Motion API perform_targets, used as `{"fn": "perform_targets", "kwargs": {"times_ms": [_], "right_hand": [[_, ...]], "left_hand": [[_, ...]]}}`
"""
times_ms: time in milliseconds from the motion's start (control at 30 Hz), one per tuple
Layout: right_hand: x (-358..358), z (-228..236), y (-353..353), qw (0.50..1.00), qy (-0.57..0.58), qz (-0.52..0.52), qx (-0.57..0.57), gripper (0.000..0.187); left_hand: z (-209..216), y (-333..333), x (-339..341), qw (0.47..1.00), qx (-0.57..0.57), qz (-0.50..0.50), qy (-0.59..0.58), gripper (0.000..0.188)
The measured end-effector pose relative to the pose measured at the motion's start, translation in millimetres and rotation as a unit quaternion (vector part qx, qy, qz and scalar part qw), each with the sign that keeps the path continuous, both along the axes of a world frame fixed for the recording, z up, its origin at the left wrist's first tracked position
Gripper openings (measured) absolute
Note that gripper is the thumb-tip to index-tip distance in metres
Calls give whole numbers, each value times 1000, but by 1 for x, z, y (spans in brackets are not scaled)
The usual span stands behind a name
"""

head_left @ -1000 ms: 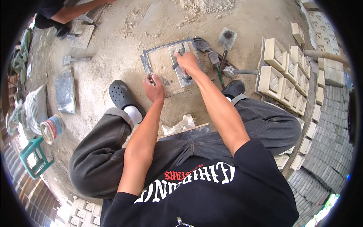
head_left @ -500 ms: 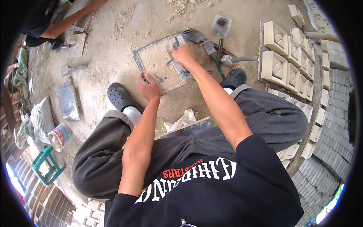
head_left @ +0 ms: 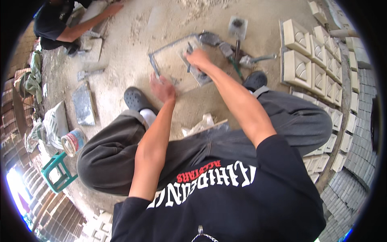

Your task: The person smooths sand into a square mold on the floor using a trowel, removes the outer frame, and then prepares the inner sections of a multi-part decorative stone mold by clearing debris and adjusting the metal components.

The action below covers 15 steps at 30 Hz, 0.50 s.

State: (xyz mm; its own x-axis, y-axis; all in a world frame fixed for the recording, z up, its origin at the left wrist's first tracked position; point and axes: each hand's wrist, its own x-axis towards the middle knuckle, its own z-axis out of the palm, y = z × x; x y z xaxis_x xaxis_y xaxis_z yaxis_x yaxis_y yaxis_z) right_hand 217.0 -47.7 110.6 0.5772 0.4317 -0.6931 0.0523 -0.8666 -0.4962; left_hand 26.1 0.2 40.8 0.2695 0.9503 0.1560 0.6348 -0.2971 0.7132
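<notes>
A rectangular mould frame (head_left: pixel 171 45) with grey bars lies on the floor between my feet, full of pale sandy material. My right hand (head_left: pixel 198 59) is closed round the dark handle of a flat float (head_left: pixel 200 77), whose plate rests over the frame's right part. At the near end of the frame's left bar is my left hand (head_left: pixel 163 88). Its fingers are stretched and spread, slightly blurred, with nothing seen in them. Whether its fingertips touch the bar or the sandy surface is unclear.
Right of the frame lie a square-bladed trowel (head_left: pixel 238 27), a hammer (head_left: pixel 246 60) and a green-handled tool (head_left: pixel 235 67). Pale relief tiles (head_left: pixel 297 68) stand in rows farther right. At left are a grey slab (head_left: pixel 84 104), a bucket (head_left: pixel 73 142), a green stool (head_left: pixel 59 172) and another person's arm (head_left: pixel 90 27).
My left hand has gone from curled fingers at the bar's end to spread fingers. My right hand keeps its hold on the float. The whole view has shifted slightly.
</notes>
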Motion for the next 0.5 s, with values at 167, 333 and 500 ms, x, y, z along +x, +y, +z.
{"fn": "perform_targets", "kwargs": {"times_ms": [167,333,500], "right_hand": [[31,37,-49,993,21,-90,79,53],[50,68,-119,960,3,-239,149,49],[22,116,-163,902,37,-370,218,47]], "left_hand": [[9,10,-10,973,74,-150,156,62],[14,22,2,907,143,-294,266,76],[5,61,54,906,172,-262,285,82]]}}
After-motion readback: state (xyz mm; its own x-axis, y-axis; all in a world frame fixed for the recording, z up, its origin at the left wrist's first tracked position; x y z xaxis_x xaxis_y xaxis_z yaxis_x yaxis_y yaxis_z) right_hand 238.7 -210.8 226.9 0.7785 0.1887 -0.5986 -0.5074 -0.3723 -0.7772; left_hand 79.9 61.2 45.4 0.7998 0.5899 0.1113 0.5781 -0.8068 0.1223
